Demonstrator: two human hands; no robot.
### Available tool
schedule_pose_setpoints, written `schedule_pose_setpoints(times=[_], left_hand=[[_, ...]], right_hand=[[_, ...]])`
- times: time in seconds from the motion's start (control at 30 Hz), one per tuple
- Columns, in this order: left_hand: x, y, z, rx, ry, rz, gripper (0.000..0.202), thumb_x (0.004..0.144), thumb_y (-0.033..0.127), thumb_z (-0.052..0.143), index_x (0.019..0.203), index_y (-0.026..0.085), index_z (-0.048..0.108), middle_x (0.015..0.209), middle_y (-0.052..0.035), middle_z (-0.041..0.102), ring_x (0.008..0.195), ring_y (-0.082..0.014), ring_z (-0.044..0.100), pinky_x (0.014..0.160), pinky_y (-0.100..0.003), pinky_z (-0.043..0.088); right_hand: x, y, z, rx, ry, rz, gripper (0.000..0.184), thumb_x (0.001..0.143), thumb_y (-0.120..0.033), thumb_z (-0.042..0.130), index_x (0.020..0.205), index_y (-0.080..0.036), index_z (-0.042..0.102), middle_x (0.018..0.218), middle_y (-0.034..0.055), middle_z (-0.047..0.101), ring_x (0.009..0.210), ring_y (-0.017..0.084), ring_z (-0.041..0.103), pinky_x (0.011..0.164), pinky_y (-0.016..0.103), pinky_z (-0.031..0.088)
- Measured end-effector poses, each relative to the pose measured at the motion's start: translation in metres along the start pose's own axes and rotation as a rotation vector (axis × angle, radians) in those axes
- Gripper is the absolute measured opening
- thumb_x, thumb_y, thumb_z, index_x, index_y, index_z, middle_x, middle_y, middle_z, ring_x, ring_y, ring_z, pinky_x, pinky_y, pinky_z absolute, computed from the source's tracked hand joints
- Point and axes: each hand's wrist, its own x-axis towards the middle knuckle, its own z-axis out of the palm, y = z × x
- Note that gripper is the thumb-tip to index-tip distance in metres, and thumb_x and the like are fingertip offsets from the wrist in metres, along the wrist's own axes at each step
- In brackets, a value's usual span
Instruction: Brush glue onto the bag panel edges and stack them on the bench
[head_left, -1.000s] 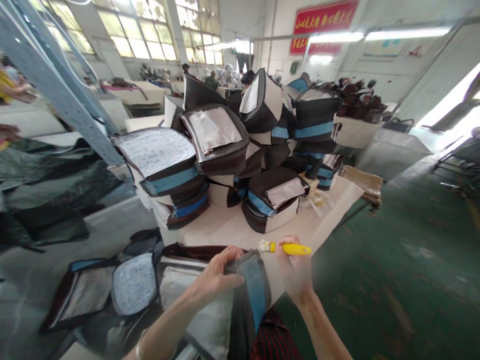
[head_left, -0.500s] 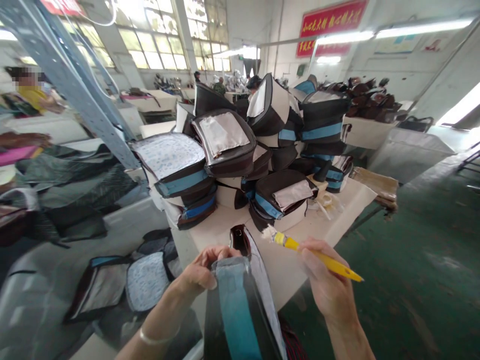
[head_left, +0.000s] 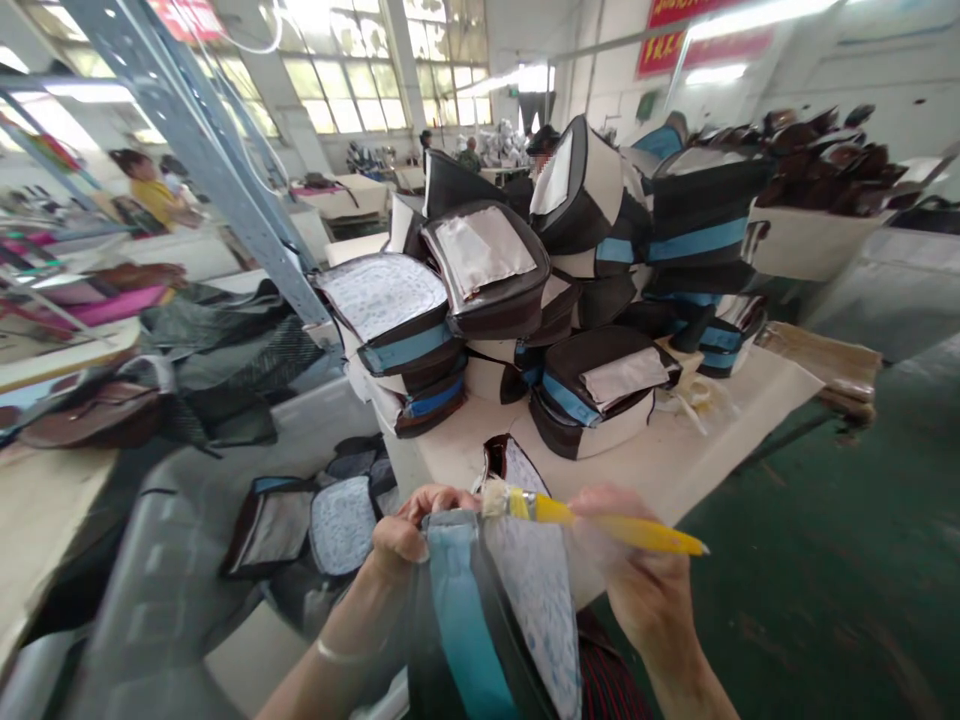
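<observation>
My left hand [head_left: 421, 520] is closed on the top end of a black bag piece [head_left: 457, 610] with a blue stripe and a pale patterned lining. The piece stands toward me at the near edge of the table. My right hand [head_left: 634, 550], partly blurred, grips a yellow-handled paintbrush [head_left: 555, 508]. The brush lies nearly level, pointing left. Its pale, clotted bristles are at the upper edge of the bag piece, close to my left fingers; whether they touch it I cannot tell.
Several black, white and blue bag pieces [head_left: 487, 260] are piled on the pale table [head_left: 487, 445]. A grey bin [head_left: 172, 540] at the left holds more pieces. A slanting metal post [head_left: 202, 150] rises behind the bin. Other people [head_left: 154, 195] are in the background.
The brush has moved left and down from above the table to the bag piece's top edge. The piece has turned slightly, showing more lining. My view has swung left.
</observation>
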Motion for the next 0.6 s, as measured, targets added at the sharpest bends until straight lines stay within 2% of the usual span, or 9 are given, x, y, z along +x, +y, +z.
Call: schedule_pose_setpoints(times=[0.1, 0.2, 0.37, 0.5, 0.6], left_hand=[[-0.004, 0.003, -0.005, -0.026, 0.042, 0.013, 0.031, 0.033, 0.013, 0.064, 0.046, 0.017, 0.036, 0.059, -0.0050, 0.058, 0.053, -0.0156, 0.050, 0.047, -0.026, 0.034], [-0.004, 0.002, -0.006, -0.042, 0.029, -0.004, 0.034, 0.033, 0.014, 0.067, 0.045, 0.017, 0.035, 0.056, -0.0045, 0.058, 0.049, -0.0142, 0.049, 0.046, -0.025, 0.033], [-0.004, -0.002, -0.004, -0.005, 0.013, 0.014, 0.037, 0.034, 0.021, 0.072, 0.041, 0.018, 0.035, 0.054, -0.0059, 0.058, 0.061, -0.0214, 0.053, 0.059, -0.033, 0.040], [-0.006, -0.005, -0.009, -0.010, 0.020, 0.020, 0.038, 0.034, 0.021, 0.072, 0.041, 0.018, 0.035, 0.063, -0.0082, 0.067, 0.066, -0.0220, 0.053, 0.066, -0.035, 0.039], [-0.007, -0.007, -0.013, -0.028, -0.005, 0.020, 0.041, 0.033, 0.021, 0.074, 0.041, 0.017, 0.034, 0.067, -0.0086, 0.071, 0.065, -0.0208, 0.051, 0.065, -0.034, 0.038]], right_hand=[[-0.001, 0.000, 0.007, 0.022, 0.035, -0.005, 0.011, 0.091, -0.021, 0.062, 0.099, -0.025, 0.068, 0.088, 0.0021, 0.060, 0.068, 0.013, 0.058, 0.061, 0.025, 0.051], [-0.004, 0.002, 0.013, 0.065, 0.006, 0.080, 0.007, 0.091, -0.023, 0.062, 0.097, -0.023, 0.067, 0.080, 0.0006, 0.058, 0.062, 0.011, 0.056, 0.057, 0.023, 0.048], [-0.010, 0.000, 0.016, 0.163, -0.039, 0.124, 0.007, 0.092, -0.023, 0.060, 0.088, -0.020, 0.064, 0.069, -0.0022, 0.050, 0.056, 0.009, 0.046, 0.051, 0.021, 0.039], [-0.015, 0.000, 0.013, 0.217, -0.021, 0.176, 0.008, 0.092, -0.022, 0.059, 0.085, -0.019, 0.062, 0.067, -0.0024, 0.050, 0.055, 0.009, 0.045, 0.052, 0.022, 0.037], [-0.016, 0.003, 0.012, 0.240, -0.021, 0.195, 0.010, 0.092, -0.024, 0.059, 0.084, -0.019, 0.062, 0.064, -0.0030, 0.048, 0.054, 0.009, 0.044, 0.051, 0.023, 0.036]])
